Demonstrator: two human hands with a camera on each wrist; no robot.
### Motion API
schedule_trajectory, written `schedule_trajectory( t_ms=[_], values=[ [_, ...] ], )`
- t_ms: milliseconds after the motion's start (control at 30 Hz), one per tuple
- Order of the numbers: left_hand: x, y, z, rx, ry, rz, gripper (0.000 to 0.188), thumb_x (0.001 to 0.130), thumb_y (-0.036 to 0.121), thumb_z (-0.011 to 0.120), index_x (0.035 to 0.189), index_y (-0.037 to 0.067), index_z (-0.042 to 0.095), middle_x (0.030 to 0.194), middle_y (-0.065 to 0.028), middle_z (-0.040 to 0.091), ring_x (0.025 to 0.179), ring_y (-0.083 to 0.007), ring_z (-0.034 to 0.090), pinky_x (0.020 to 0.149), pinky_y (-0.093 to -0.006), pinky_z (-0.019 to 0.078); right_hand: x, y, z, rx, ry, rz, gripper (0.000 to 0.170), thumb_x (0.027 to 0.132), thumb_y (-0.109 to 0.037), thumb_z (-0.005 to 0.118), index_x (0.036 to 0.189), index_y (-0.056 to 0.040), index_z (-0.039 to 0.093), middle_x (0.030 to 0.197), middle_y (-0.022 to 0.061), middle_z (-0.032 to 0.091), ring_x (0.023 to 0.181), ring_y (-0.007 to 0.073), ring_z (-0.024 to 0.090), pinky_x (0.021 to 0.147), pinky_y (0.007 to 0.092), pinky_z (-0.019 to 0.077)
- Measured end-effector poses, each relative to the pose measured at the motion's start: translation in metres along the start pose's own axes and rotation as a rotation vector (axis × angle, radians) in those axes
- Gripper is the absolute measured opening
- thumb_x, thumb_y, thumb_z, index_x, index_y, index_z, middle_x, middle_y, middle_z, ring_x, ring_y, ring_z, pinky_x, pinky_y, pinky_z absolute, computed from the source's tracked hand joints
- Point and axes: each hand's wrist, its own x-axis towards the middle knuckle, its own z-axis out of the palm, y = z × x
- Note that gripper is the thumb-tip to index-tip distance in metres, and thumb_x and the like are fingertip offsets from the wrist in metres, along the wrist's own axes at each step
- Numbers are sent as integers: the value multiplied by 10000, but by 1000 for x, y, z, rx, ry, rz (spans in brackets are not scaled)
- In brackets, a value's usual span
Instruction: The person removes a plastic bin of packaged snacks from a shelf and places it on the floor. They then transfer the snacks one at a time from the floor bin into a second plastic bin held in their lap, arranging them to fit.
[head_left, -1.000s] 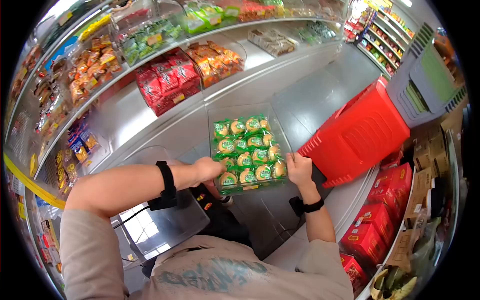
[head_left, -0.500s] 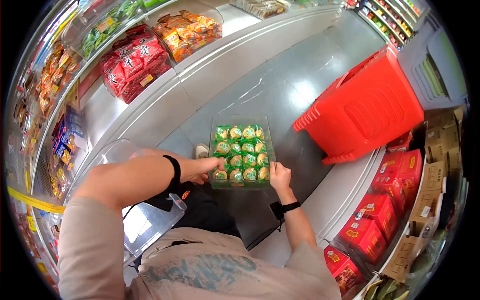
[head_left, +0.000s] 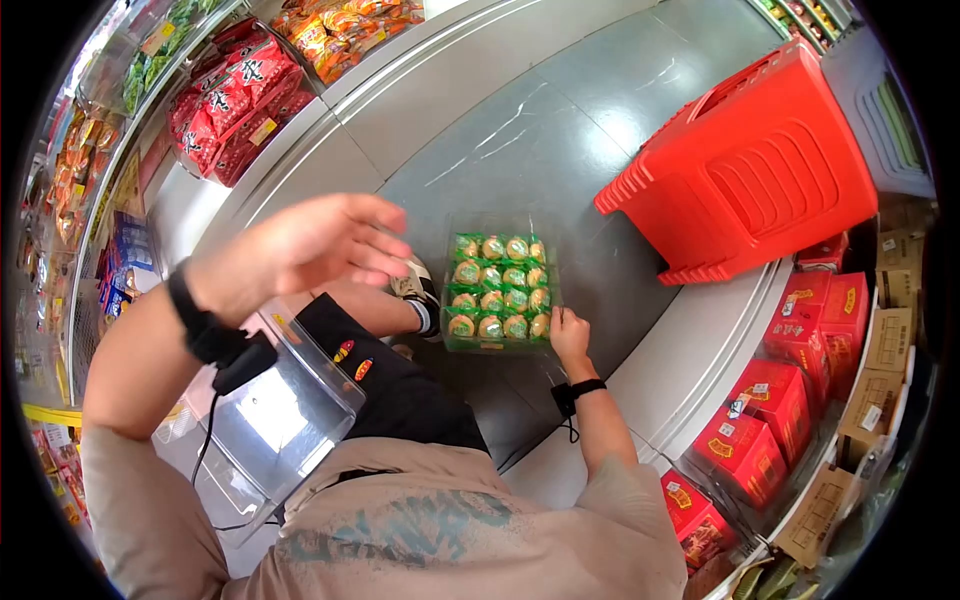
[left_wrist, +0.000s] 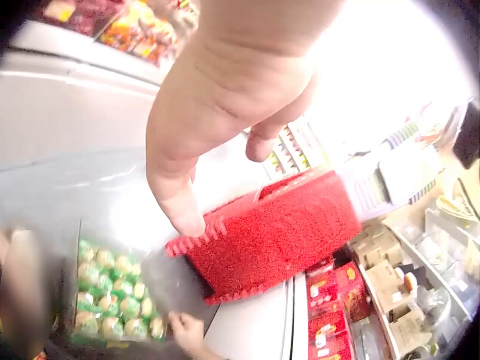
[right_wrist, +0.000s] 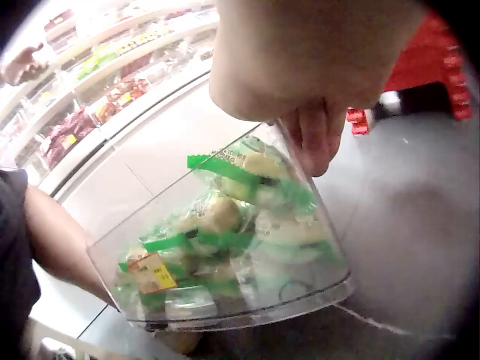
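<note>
Left hand (head_left: 330, 245): has come off the left side of the clear tray (right_wrist: 307, 298) since the half-second-earlier frame; now raised, well apart from it.
Left fingers: loosely extended, holding nothing.
Right hand (head_left: 571, 335): pinches the tray's right edge between thumb and curled fingers.
Tray: low in front of the person, over the grey floor (head_left: 520, 130); cannot tell whether its base touches down.
Contents: round snacks (head_left: 491, 275) in green-and-clear wrappers, four rows of four visible from the head.
Tag: yellow label (right_wrist: 152, 272) on the tray's near wall.
Shoe (head_left: 415, 285): just left of the tray.
Clear bin (head_left: 270, 405): beside the person's left leg.
Red plastic stools (head_left: 755, 180): nested on their side, right of the tray.
Red boxes (head_left: 770, 400): along the right-hand shelf.
</note>
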Motion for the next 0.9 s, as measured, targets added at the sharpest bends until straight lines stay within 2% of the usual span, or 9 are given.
schedule_trajectory(
  t_ms=[100,233,300,367,467,500,633,767,900],
  values=[
    [-62,25,-12,91,135,330,342,1006,272,529,1191,1,628,989,-90,695,918,-190,688,860,-297,540,-11,10,4,-50,-66,82,311,971,-239,578,748,-29,626,666,218,652,618,432,645,609,531,530],
    [-117,41,-54,33,562,742,233,1011,250,547,999,32,627,751,13,534,605,-79,486,613,-226,408,-28,30,27,-61,-115,151,302,985,-268,559,803,-34,618,705,233,663,660,449,651,628,552,524],
    [-153,36,-110,11,343,808,197,1003,270,582,969,79,610,711,50,443,583,-75,380,554,-237,318,-38,42,44,-55,-151,228,304,987,-296,554,871,-22,618,745,251,669,714,474,652,662,574,517],
    [-182,19,-110,-128,494,989,223,1040,273,533,926,83,553,713,49,355,590,-60,324,548,-244,279,-42,42,48,-71,-161,305,309,989,-304,546,903,-15,614,762,265,668,744,488,650,688,588,512],
    [-242,-31,-155,22,392,1158,266,1067,247,425,858,87,458,716,25,310,586,-82,261,566,-259,244,-40,29,48,-77,-238,498,257,968,-272,572,982,-19,612,928,266,685,908,477,645,795,574,506],
    [-263,-48,-168,78,377,1207,287,1072,236,391,829,88,427,713,16,298,587,-92,246,571,-267,234,-37,23,47,-99,-152,431,245,957,-258,584,1016,-21,608,993,254,672,965,464,627,832,559,500],
    [-317,-116,-167,219,490,1269,340,1070,265,374,781,89,401,723,-7,327,599,-97,277,618,-270,266,13,-34,40,-249,51,127,347,910,-206,637,1198,-28,559,1254,200,561,1163,416,531,973,484,463],
    [-333,-154,-155,107,685,1192,376,1081,254,371,741,93,389,677,1,319,553,-81,263,581,-253,258,75,-118,66,-103,-489,90,440,922,-225,654,1322,-92,528,1316,151,569,1233,367,537,976,473,478],
    [-337,-181,-148,-155,1024,1063,407,1067,289,475,714,107,386,605,38,304,473,-64,225,465,-262,169,93,-116,145,-253,-565,-155,582,898,-210,666,1427,-63,473,1405,217,518,1292,376,513,1076,467,441]
  ],
)
